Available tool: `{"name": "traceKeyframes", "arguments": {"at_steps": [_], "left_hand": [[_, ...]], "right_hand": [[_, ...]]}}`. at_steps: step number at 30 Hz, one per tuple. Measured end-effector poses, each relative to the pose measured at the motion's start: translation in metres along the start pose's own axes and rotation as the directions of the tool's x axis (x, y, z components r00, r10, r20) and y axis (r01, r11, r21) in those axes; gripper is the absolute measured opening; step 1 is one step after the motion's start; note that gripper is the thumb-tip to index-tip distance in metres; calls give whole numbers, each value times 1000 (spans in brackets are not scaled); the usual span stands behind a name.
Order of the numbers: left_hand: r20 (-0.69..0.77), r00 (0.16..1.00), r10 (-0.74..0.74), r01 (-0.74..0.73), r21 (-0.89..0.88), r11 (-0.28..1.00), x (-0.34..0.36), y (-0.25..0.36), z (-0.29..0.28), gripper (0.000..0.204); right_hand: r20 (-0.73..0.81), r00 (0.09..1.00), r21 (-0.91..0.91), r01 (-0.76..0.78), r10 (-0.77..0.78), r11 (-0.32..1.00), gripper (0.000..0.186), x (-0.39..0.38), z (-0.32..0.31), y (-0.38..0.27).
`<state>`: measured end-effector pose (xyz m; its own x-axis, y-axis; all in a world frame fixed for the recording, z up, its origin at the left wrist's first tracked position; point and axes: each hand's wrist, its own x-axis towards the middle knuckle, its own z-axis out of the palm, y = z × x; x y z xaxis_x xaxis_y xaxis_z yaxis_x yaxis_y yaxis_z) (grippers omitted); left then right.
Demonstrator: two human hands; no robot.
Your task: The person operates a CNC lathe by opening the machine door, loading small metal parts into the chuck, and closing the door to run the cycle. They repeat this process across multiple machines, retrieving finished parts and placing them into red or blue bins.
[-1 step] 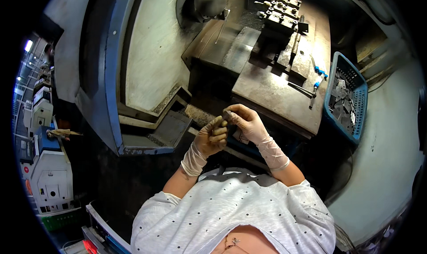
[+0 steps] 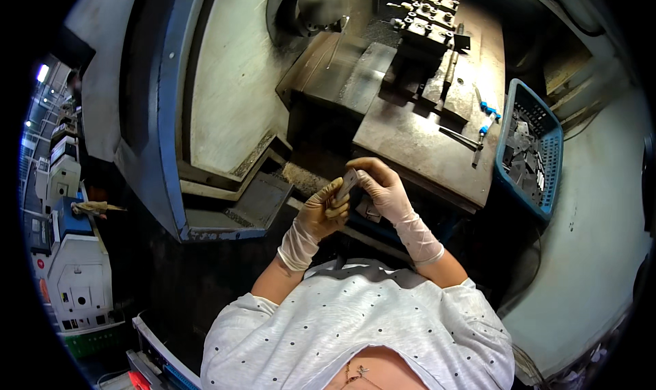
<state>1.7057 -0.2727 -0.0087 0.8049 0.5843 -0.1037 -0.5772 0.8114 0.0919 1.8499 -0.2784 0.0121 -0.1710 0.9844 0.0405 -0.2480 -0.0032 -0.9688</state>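
Between my two gloved hands is a small flat grey metal plate (image 2: 348, 184), tilted so that its face catches the light. My left hand (image 2: 322, 211) grips its lower left side, fingers curled and the glove stained dark at the tips. With thumb and fingers, my right hand (image 2: 380, 187) pinches the plate's upper right edge. Both hands are in front of the machine's metal bed (image 2: 410, 141). To the right, a blue plastic basket (image 2: 502, 159) holds several similar grey metal pieces (image 2: 525, 151).
A blue-handled caliper-like tool (image 2: 486, 120) and a thin metal rod (image 2: 459, 138) lie on the bed. Behind them stands a tool block with bolts (image 2: 430, 18). The round chuck (image 2: 316, 6) is at the back. A blue-edged machine door (image 2: 167, 130) borders the left.
The plate has turned in my hands, so its flat face now shows brighter. Both hands stay in nearly the same place.
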Motion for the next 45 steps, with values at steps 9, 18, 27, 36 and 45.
{"name": "traceKeyframes", "arguments": {"at_steps": [9, 18, 27, 36, 45], "left_hand": [[116, 568, 815, -237, 971, 27, 81, 59, 54, 16], [139, 395, 908, -464, 883, 67, 128, 111, 58, 19], [497, 365, 787, 51, 834, -550, 180, 200, 56, 23], [487, 556, 674, 545, 398, -738, 216, 224, 96, 25], [494, 492, 717, 650, 339, -680, 215, 228, 95, 26]], "right_hand": [[-282, 951, -108, 104, -131, 989, 17, -67, -39, -28], [-575, 812, -133, 27, -99, 991, 14, -133, -73, -22], [-482, 856, -296, 44, -189, 954, 13, -118, -62, -27], [-582, 792, -300, 4, -186, 954, 13, -131, -59, -11], [-571, 803, -328, -31, -171, 944, 12, -135, -59, -12]]}}
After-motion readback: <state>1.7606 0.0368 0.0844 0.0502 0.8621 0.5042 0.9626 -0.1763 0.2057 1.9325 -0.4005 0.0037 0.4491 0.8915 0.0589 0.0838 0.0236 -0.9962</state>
